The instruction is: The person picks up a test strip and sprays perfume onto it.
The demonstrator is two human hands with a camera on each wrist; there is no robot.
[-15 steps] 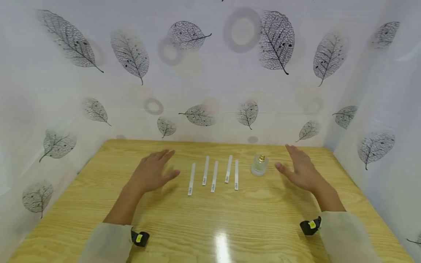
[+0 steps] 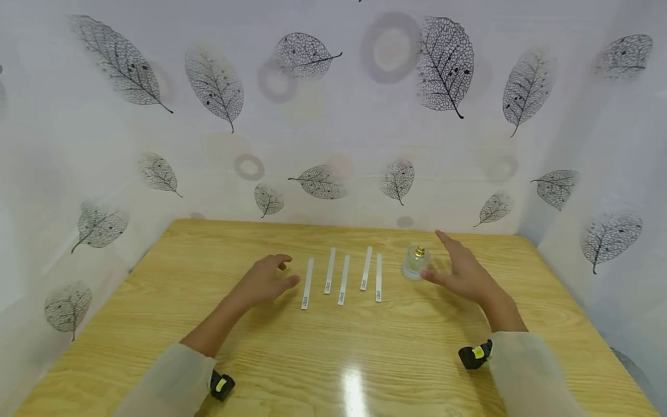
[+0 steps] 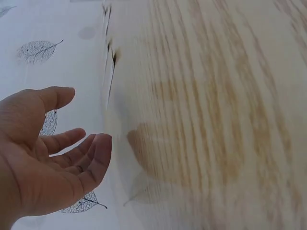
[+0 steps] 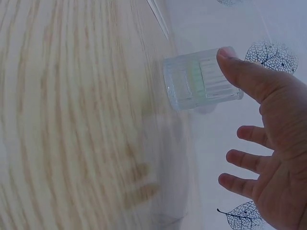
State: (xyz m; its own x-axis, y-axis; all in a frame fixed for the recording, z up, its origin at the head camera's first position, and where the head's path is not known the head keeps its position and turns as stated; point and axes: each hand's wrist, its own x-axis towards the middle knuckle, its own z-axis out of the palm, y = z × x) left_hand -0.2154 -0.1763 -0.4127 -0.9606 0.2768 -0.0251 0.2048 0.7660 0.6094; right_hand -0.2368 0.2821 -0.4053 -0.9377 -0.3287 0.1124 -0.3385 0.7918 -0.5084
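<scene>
A clear glass perfume bottle (image 2: 415, 265) with a gold spray top stands upright at the right of the strips. My right hand (image 2: 466, 275) is just beside it, fingers spread, its thumb overlapping the lower side of the glass. The right wrist view shows the ribbed bottle (image 4: 199, 79) with the thumb (image 4: 230, 62) across its top end and the other fingers apart from it. Several white paper scent strips (image 2: 344, 280), printed near their lower ends, lie side by side on the table. Left of the leftmost strip (image 2: 307, 284), my left hand (image 2: 263, 282) hovers with loosely bent fingers, holding nothing.
The wood-grain table (image 2: 333, 347) reaches back to a white curtain (image 2: 354, 127) printed with dark leaves, which also hangs along both sides. Black wrist cameras (image 2: 474, 355) are strapped at both sleeves. A bright reflection shows at the front of the table.
My right hand has moved left, bringing its thumb up to the bottle. My left hand has shifted right toward the strips, its fingers now more bent. Bottle and strips stay in place.
</scene>
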